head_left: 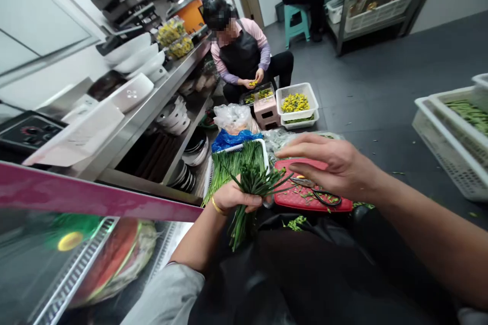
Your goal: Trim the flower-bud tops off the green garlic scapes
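A bunch of green stems [244, 221] is gripped in my left hand [238, 198], its tips fanning out above the fingers. My right hand [335, 165] is raised to the right of the bunch, fingers apart and holding nothing. Below it lies a red board [284, 195] strewn with green scraps, with black-handled scissors [327, 197] on it. Behind my left hand, more long green stems [226, 167] fill a white basket [266, 155]. Some green bits [296, 222] rest on the black apron [328, 259] over my lap.
A seated person [242, 56] handles yellow flowers beside a white basket [314, 104] of them. Another person sits on a teal stool [296, 25]. A metal shelf [152, 106] with dishes runs along the left. White crates [450, 147] of green vegetables stand at right.
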A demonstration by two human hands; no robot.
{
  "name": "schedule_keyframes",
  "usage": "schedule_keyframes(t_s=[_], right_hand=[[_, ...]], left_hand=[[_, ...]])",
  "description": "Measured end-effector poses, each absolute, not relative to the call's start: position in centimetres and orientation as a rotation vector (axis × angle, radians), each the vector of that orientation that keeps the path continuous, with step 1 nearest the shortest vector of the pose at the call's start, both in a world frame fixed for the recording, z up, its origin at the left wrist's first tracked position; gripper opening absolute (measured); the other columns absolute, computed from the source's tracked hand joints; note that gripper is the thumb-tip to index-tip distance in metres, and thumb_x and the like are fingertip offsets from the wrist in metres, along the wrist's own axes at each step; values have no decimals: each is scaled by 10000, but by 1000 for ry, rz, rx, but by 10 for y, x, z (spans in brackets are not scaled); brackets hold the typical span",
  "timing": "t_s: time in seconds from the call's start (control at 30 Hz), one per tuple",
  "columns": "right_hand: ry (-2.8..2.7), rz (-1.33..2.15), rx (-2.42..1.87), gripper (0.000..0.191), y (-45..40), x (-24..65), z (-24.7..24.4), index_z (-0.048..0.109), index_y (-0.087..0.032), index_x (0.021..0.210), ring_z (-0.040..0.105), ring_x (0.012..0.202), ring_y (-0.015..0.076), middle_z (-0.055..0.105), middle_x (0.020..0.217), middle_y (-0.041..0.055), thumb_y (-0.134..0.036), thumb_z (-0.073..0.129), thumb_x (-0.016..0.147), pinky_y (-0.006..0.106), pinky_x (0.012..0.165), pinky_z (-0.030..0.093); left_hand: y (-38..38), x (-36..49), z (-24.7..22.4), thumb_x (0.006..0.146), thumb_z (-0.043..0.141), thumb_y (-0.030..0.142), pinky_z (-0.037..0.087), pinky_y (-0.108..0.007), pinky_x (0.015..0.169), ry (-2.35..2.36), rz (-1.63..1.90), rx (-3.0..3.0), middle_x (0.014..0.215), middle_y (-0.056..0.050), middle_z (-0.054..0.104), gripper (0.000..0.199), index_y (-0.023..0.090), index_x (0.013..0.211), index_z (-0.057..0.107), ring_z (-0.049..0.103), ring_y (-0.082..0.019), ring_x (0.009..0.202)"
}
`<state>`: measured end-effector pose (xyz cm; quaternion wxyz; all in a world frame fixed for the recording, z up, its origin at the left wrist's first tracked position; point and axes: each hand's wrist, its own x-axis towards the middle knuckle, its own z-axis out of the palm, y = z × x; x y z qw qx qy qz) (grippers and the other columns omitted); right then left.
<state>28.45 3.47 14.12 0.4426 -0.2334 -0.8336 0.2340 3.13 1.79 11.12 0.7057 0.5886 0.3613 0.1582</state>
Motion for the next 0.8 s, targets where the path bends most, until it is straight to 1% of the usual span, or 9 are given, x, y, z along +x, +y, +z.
schedule_keyframes(t_s=[0.07,0.2,0.3,0.4,0.47,0.53,0.6,0.7,0.8], right_hand=[[-2168,539,-429,265,27,279,153,653,-198,1119,632,870,128,664,967,61,-195,470,927,253,770,532],[-2254,415,-337,291,24,280,148,639,-170,1109,617,841,117,654,917,56,-120,428,915,236,739,512],[-2250,328,-330,227,23,285,144,658,-161,1008,600,746,98,644,831,34,-158,443,936,209,670,482],[-2247,226,-425,241,22,285,143,670,-164,950,569,679,94,631,775,27,-235,439,959,211,622,444],[-2272,74,-549,293,21,283,141,669,-159,852,537,650,111,610,716,37,-260,417,961,239,610,412],[-2314,-98,-693,343,21,282,138,625,-154,703,487,614,127,571,645,52,-224,394,946,268,595,364],[-2354,-162,-768,339,20,281,133,559,-156,612,424,570,125,534,597,55,-182,398,909,281,570,310],[-2303,87,-688,302,16,279,121,478,-166,564,350,510,98,473,550,20,-178,420,860,265,526,259],[-1896,508,-747,320,19,265,104,378,-185,510,313,464,73,365,485,-31,-206,430,825,238,498,261]], left_hand=[[16,35,114,612,750,590,305,-240,408,772,312,1328,434,18,475,512,108,747,640,407,-86,357],[13,40,117,618,755,569,297,-238,407,766,306,1332,451,13,482,488,111,748,651,401,-80,360],[11,40,113,590,760,576,297,-238,405,756,281,1274,416,17,472,486,125,731,644,398,-85,351],[10,39,107,521,760,614,291,-237,391,757,274,1179,370,35,442,522,143,691,613,372,-82,320],[10,40,105,510,757,619,281,-232,382,753,308,1138,351,48,412,529,147,673,583,352,-74,304],[11,42,104,544,759,594,268,-222,376,745,376,1115,355,63,384,504,150,661,551,341,-65,306],[12,44,105,579,769,553,261,-212,370,755,436,1094,378,75,364,477,156,635,510,333,-54,317],[12,49,107,597,786,517,260,-202,360,769,464,1084,404,82,360,479,160,602,467,321,-42,327],[11,61,108,623,785,502,272,-200,364,724,460,1110,416,74,385,467,156,608,470,336,-42,337]])
